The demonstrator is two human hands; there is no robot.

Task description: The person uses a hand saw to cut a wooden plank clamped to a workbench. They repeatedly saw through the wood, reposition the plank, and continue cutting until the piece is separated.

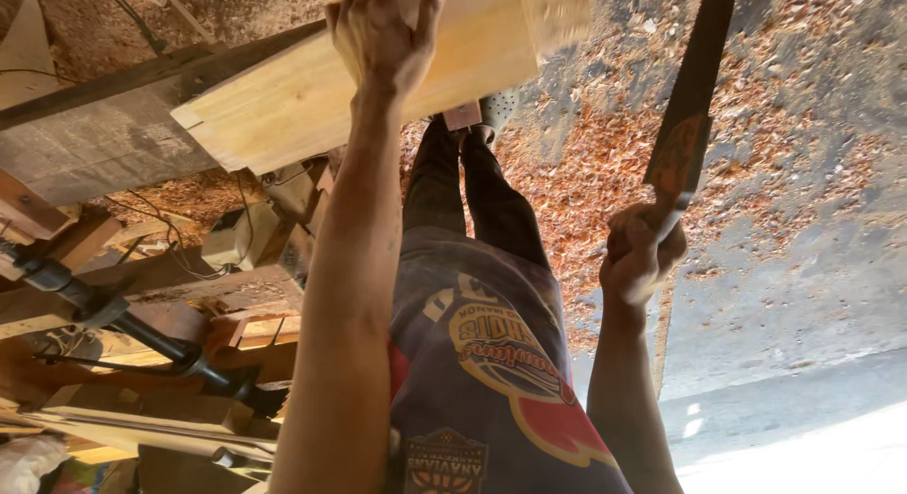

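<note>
My left hand [383,36] is closed over the edge of a pale wooden plank [283,97], which lies slanted across the top of the view above my legs. Off to the right, my right hand [642,253] grips the handle of a hand saw [694,88]. Its dark blade points away from me over the floor, apart from the plank. My dark trousers and one foot [496,107] show under the plank's near end. The plank's far end is cut off by the frame.
A dark wooden workbench [104,135] stands at the left, with a black metal clamp bar [142,333], a small box with wires [236,234] and stacked wood pieces below it. Reddish wood shavings [586,173] cover the concrete floor [803,267].
</note>
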